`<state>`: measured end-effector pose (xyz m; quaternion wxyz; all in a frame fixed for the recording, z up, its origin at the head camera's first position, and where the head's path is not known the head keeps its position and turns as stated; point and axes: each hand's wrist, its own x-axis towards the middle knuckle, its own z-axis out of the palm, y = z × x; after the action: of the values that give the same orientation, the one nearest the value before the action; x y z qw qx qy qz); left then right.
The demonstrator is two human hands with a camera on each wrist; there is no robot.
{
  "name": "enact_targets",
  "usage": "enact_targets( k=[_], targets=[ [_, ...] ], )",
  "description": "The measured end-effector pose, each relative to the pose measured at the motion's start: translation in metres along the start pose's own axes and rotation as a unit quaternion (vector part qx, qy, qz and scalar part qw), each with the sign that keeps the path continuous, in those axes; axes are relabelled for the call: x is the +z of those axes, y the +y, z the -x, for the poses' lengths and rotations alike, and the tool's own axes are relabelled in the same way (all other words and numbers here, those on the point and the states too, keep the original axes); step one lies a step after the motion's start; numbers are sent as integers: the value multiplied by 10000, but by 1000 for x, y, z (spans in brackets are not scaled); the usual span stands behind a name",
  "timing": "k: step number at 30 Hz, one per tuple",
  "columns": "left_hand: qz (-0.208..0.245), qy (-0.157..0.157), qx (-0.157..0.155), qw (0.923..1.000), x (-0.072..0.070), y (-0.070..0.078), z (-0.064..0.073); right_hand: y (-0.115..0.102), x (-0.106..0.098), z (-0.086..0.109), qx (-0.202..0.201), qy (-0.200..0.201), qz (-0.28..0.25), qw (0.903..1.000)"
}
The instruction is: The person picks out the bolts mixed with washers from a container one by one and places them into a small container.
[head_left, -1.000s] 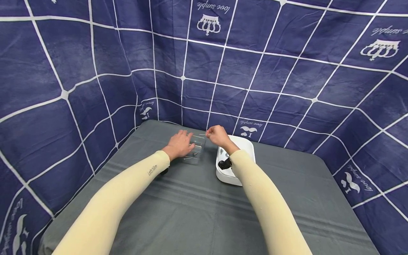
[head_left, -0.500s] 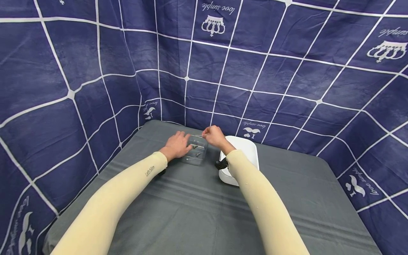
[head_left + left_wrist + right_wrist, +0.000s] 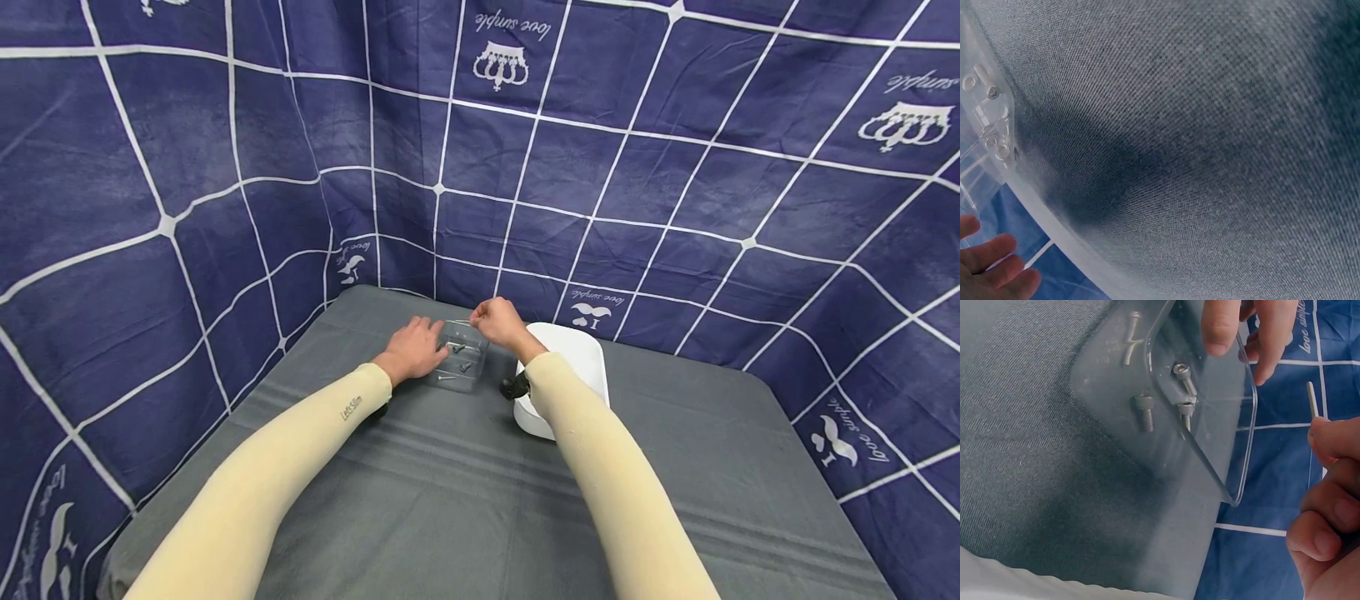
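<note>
My right hand (image 3: 497,322) pinches a thin, light-coloured rod (image 3: 1312,400) between thumb and forefinger, its other fingers curled in. The rod's far end points left, over the back edge of a clear plastic box (image 3: 468,386). My left hand (image 3: 414,347) lies at the box's left side with its fingers spread, fingertips right at the rim. Several socket-head bolts (image 3: 1145,412) lie in the box in the right wrist view, and a slender screw (image 3: 1133,328) lies apart from them. In the left wrist view, the left fingers (image 3: 999,247) are extended with nothing held.
A white tray (image 3: 534,425) stands right of the box, partly hidden under my right forearm. Grey cloth (image 3: 450,500) covers the table. Blue curtain (image 3: 585,150) with white lines rises behind and on both sides.
My right hand has moved left with the rod, away from the white tray and closer over the box. The left hand has shifted slightly left, uncovering more of the box.
</note>
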<state>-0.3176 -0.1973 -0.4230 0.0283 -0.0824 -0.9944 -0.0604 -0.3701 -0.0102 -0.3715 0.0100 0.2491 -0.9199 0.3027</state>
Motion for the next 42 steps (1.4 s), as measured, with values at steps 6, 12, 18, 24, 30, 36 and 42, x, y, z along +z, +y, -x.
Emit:
enact_targets(
  k=[6,12,18,24,30,36,42],
  targets=[
    [14,-67,-38,10000,2,0,-1,-2,2,-2,137,-158,-15,9998],
    [-4,-165,-41,9999,1,0,0,1,7,-4,191,-373,185,9990],
    [-20,-185,1,9998,0,1,1,6,9,-5,100,-472,312,9983],
    [-65,-204,-57,9998,3,1,-1,3,10,-4,85,-552,330,9979],
    [-85,-183,-80,9998,6,2,-2,5,14,-3,211,-639,286,9973],
    [-115,-122,-90,9998,5,3,-1,7,12,-1,208,-662,232,9973],
    [-162,-75,-31,9998,3,3,-1,9,7,-1,9,-534,415,9977]
  ],
)
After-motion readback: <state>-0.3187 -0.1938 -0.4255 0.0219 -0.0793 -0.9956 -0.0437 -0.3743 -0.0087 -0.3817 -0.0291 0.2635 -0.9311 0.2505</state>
